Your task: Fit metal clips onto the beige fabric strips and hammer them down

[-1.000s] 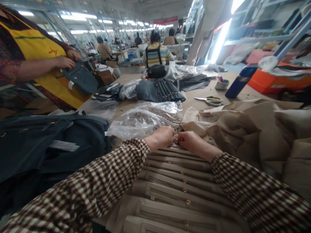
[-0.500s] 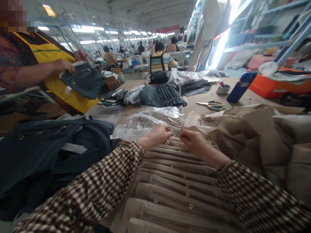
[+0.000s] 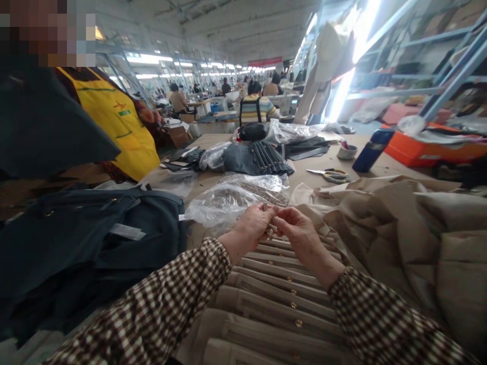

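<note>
My left hand (image 3: pixel 251 227) and my right hand (image 3: pixel 298 231) meet fingertip to fingertip just above a fanned stack of beige fabric strips with brass snaps (image 3: pixel 274 299). Between the fingers they pinch a small pale piece (image 3: pixel 267 219); what it is cannot be made out. Just beyond the hands lies a clear plastic bag of small brownish parts (image 3: pixel 232 195). Both sleeves are brown-and-white check.
Dark blue garments (image 3: pixel 87 238) are heaped at the left, beige garments (image 3: pixel 399 228) at the right. Farther on the table: a dark fanned strip stack (image 3: pixel 258 157), scissors (image 3: pixel 331 175), a small bowl (image 3: pixel 347 151), a blue bottle (image 3: pixel 372 148). A person in a yellow apron (image 3: pixel 117 126) stands at left.
Both hands have lifted off the beige strips and drawn closer together, now pinching a small piece. The person at left has raised a dark garment; the view has tilted up slightly.
</note>
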`<state>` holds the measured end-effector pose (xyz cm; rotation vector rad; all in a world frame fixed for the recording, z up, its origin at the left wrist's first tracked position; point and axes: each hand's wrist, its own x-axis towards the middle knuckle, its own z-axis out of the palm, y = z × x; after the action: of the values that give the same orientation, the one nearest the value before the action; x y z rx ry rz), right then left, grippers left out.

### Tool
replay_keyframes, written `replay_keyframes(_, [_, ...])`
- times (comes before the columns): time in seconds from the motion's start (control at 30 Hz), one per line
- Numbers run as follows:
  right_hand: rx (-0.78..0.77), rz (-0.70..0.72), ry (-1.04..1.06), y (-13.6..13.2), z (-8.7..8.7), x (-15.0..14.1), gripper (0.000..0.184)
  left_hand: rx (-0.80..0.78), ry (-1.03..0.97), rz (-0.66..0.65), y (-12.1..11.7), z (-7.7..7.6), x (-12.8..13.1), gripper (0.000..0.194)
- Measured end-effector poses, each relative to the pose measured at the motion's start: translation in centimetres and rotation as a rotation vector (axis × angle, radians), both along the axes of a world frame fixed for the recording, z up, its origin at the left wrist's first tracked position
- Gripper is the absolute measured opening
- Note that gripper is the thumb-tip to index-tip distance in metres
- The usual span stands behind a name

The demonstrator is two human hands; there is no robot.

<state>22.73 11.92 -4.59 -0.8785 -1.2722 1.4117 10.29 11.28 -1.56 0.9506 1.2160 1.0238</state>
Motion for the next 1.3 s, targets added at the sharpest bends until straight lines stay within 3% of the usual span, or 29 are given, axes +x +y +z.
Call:
replay_keyframes(0.27, [0.215, -0.012, -0.395, 0.6, 0.4, 2.5, 0.019, -0.009, 0.013, -0.063, -1.2, -0.6, -0.6, 0.027])
replay_keyframes(0.4, [0.184, 0.088, -0.383, 1.0, 0.9, 3.9, 0.020, -0.073, 0.134, -0.138, -1.3, 0.1, -1.2, 0.021])
replay_keyframes(0.5, [0.216, 0.109, -0.423, 0.9, 0.0, 4.2, 0.020, -0.014, 0.346, -0.236, -0.9, 0.1, -1.3, 0.021])
replay_keyframes(0.63, [0.384, 0.053, -0.809, 0.7, -1.8, 4.4, 0.008, 0.241, 0.839, -0.358, 0.3, -0.6, -0.8, 0.033])
replay_keyframes(0.77, [0.445, 0.127, -1.086, 1.1, -2.8, 5.0, 0.018, 0.292, 0.978, -0.390, 1.6, -1.3, -0.4, 0.034])
replay_keyframes(1.07, [0.426, 0.206, -1.051, 2.5, -4.3, 5.7, 0.018, 0.309, 1.103, -0.472, 2.8, -2.3, -0.1, 0.024])
replay_keyframes(1.3, [0.464, 0.224, -1.234, 2.6, -4.0, 4.9, 0.018, 0.287, 1.186, -0.485, 2.4, -2.3, 0.2, 0.016])
